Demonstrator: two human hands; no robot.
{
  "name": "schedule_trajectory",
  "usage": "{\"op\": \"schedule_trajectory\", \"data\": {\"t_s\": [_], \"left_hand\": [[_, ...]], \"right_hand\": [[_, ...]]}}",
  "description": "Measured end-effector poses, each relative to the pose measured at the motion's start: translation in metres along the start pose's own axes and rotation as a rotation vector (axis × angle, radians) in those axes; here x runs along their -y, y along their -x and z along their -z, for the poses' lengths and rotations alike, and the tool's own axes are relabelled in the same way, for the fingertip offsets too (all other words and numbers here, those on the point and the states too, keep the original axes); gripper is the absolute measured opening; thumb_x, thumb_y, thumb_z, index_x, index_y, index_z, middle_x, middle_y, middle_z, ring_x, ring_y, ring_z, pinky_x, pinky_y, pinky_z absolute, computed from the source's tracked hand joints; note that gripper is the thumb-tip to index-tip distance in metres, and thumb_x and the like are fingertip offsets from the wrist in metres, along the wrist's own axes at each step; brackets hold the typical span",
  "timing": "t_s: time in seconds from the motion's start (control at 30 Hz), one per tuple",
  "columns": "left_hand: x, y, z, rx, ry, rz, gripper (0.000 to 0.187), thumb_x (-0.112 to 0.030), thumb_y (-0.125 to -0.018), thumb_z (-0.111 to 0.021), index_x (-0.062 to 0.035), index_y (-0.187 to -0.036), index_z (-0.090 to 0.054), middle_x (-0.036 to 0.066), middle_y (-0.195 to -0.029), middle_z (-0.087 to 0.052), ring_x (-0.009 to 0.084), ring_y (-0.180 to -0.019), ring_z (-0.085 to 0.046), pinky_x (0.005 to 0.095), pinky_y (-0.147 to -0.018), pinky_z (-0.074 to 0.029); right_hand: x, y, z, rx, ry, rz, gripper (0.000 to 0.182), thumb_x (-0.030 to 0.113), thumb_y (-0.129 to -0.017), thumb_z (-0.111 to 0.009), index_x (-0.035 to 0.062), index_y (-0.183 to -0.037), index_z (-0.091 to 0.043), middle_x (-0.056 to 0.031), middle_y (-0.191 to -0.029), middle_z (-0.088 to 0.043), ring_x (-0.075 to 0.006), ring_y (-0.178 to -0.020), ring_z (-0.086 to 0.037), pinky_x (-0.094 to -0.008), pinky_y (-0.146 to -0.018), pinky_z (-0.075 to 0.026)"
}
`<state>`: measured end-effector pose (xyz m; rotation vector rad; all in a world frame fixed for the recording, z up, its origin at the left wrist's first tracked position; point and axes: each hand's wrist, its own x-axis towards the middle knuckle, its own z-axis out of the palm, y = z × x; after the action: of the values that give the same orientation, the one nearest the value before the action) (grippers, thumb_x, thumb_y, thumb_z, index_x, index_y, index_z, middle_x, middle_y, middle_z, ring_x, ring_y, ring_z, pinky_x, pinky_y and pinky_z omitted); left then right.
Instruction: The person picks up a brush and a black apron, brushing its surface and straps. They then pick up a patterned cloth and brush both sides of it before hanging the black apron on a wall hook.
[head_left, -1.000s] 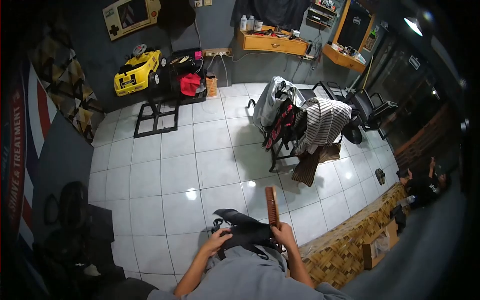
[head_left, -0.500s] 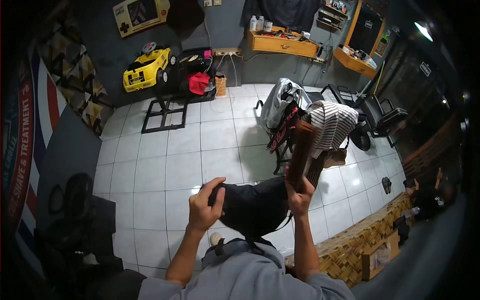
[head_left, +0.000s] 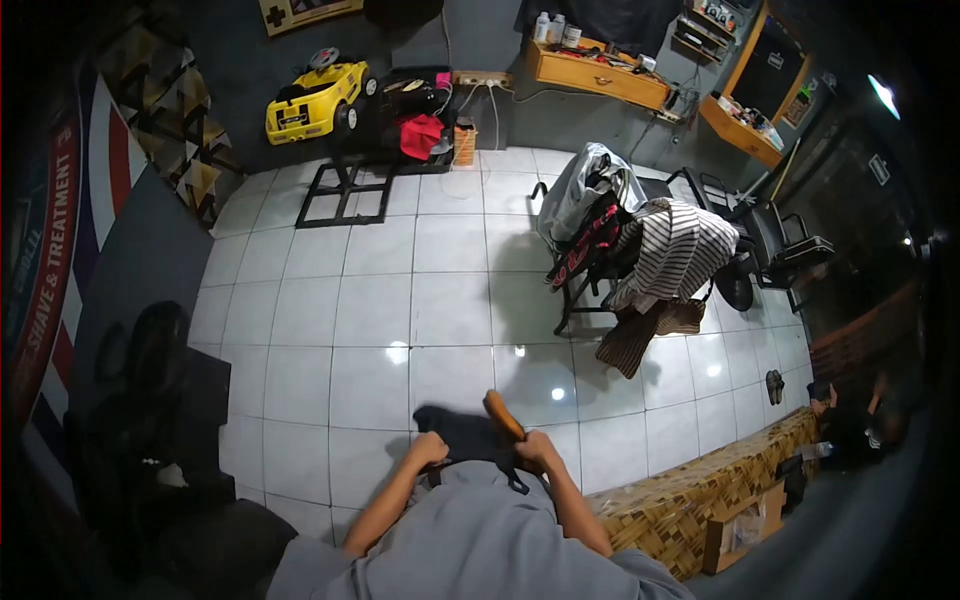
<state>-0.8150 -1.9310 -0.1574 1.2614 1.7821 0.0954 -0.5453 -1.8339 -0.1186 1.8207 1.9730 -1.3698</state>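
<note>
A black cloth bag or apron point(head_left: 465, 436) hangs at the front of the person's grey shirt. My left hand point(head_left: 431, 449) is closed on its left side. My right hand point(head_left: 537, 449) is closed by its right side, next to a brown wooden-looking brush point(head_left: 504, 415) that points up and to the left. The brush's lower end is hidden by the hand. A thin black strap hangs down between the hands over the shirt.
Clothes point(head_left: 675, 250) lie heaped over a chair ahead on the right. A yellow toy car point(head_left: 318, 103) and a black metal frame point(head_left: 345, 194) are at the back left. A woven bench point(head_left: 700, 490) holds an open cardboard box point(head_left: 742, 530); another person point(head_left: 856, 420) is at the far right.
Both hands have come down and closer to the body, with the black cloth and brush. My left hand has closed from a looser grip. The view has shifted.
</note>
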Motion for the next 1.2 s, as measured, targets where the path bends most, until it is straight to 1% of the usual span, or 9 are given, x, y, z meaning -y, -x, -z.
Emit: {"op": "schedule_trajectory", "data": {"t_s": [0.07,0.3,0.4,0.5,0.63,0.73,0.93,1.1,1.2], "left_hand": [[0.000,-0.006,0.005,-0.194,-0.015,-0.077,0.029,-0.026,-0.075,-0.054,-0.0010,-0.071,-0.066,0.021,-0.064,-0.062,0.0363,-0.064,-0.064,0.0444,-0.067,-0.051],[-0.140,0.099,0.145,-0.771,0.496,-0.389,0.025,-0.008,-0.092,-0.044,0.0000,-0.109,-0.060,0.001,-0.057,-0.048,0.0079,-0.047,-0.050,0.0251,-0.044,-0.041],[-0.175,0.149,0.167,-1.044,0.286,-0.669,0.032,0.001,-0.085,-0.047,-0.0009,-0.115,-0.057,0.013,-0.088,-0.062,0.0212,-0.057,-0.052,0.0328,-0.056,-0.045],[-0.156,0.121,0.128,-1.265,0.132,-0.870,0.045,0.006,-0.080,-0.050,-0.0004,-0.125,-0.049,0.015,-0.088,-0.062,0.0250,-0.056,-0.051,0.0356,-0.054,-0.045],[-0.071,0.064,0.049,-0.279,0.000,-0.081,0.054,-0.017,-0.082,-0.049,0.0039,-0.132,-0.041,0.032,-0.089,-0.061,0.0413,-0.080,-0.060,0.0468,-0.076,-0.047],[-0.031,0.042,0.027,0.190,0.093,0.097,0.047,-0.027,-0.082,-0.044,0.0083,-0.109,-0.058,0.033,-0.092,-0.060,0.0438,-0.095,-0.059,0.0463,-0.090,-0.044],[-0.046,0.056,0.048,0.142,0.218,0.243,0.035,-0.024,-0.080,-0.048,0.0077,-0.079,-0.063,0.030,-0.085,-0.062,0.0366,-0.085,-0.064,0.0434,-0.076,-0.049],[-0.067,0.071,0.088,-0.335,0.371,-0.161,0.030,-0.016,-0.082,-0.051,-0.0020,-0.107,-0.060,0.020,-0.073,-0.062,0.0325,-0.071,-0.062,0.0391,-0.069,-0.048],[-0.145,0.151,0.169,-0.499,0.538,-0.275,0.030,-0.005,-0.087,-0.048,-0.0028,-0.116,-0.058,-0.002,-0.064,-0.045,0.0047,-0.059,-0.041,0.0222,-0.052,-0.036]], "right_hand": [[0.023,0.001,0.016,-0.007,-0.045,-0.020,0.029,0.021,-0.074,-0.056,-0.0063,-0.081,-0.065,-0.0234,-0.066,-0.063,-0.0307,-0.061,-0.066,-0.0385,-0.061,-0.052],[0.118,0.068,0.107,-0.587,-0.430,0.419,0.021,0.014,-0.080,-0.060,-0.0051,-0.088,-0.062,-0.0137,-0.063,-0.062,-0.0207,-0.059,-0.062,-0.0331,-0.056,-0.048],[0.157,0.105,0.128,-1.044,-0.660,0.863,0.013,0.004,-0.087,-0.054,-0.0042,-0.092,-0.063,-0.0080,-0.081,-0.064,-0.0114,-0.073,-0.058,-0.0249,-0.067,-0.045],[0.122,0.081,0.091,-0.995,-0.627,0.811,0.020,0.001,-0.089,-0.048,-0.0004,-0.104,-0.060,-0.0085,-0.089,-0.063,-0.0111,-0.073,-0.054,-0.0239,-0.069,-0.042],[0.053,0.033,0.030,-0.387,-0.053,0.192,0.026,0.019,-0.075,-0.056,-0.0045,-0.083,-0.062,-0.0278,-0.078,-0.061,-0.0454,-0.073,-0.059,-0.0450,-0.064,-0.047],[-0.018,0.004,-0.013,0.264,0.317,0.065,0.038,0.022,-0.071,-0.057,-0.0088,-0.093,-0.063,-0.0317,-0.090,-0.061,-0.0426,-0.092,-0.061,-0.0442,-0.079,-0.049],[0.019,0.025,0.004,0.004,-0.006,-0.012,0.035,0.024,-0.070,-0.060,-0.0091,-0.081,-0.063,-0.0285,-0.074,-0.062,-0.0366,-0.068,-0.065,-0.0401,-0.067,-0.052],[0.075,0.051,0.049,-0.233,-0.485,0.121,0.025,0.017,-0.085,-0.058,-0.0056,-0.094,-0.063,-0.0090,-0.074,-0.063,-0.0181,-0.055,-0.059,-0.0368,-0.056,-0.050],[0.146,0.112,0.113,-0.529,-0.643,0.452,0.022,0.012,-0.089,-0.056,-0.0045,-0.102,-0.062,-0.0068,-0.087,-0.064,-0.0137,-0.079,-0.060,-0.0305,-0.076,-0.048]]}}
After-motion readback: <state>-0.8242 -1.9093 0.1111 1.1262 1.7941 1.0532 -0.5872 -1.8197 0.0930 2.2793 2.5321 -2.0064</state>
